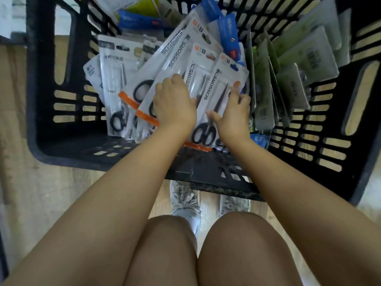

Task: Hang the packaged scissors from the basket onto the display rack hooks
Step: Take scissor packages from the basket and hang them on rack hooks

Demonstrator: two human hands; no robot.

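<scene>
Both bare forearms are stretched forward and down, converging toward the middle. The left hand (174,104) is laid knuckles-up with fingers bent at the far side. The right hand (234,115) is set just right of it, thumb spread leftward and fingers curled.

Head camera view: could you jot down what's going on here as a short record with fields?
Place: black slotted basket on a wood-look floor
Contents: fanned scissors packs, greenish packs along the right side
Left hand: fingers curled over a pack's top edge
Right hand: grips the nearest scissors pack by its edge
Display rack: not in view
</scene>
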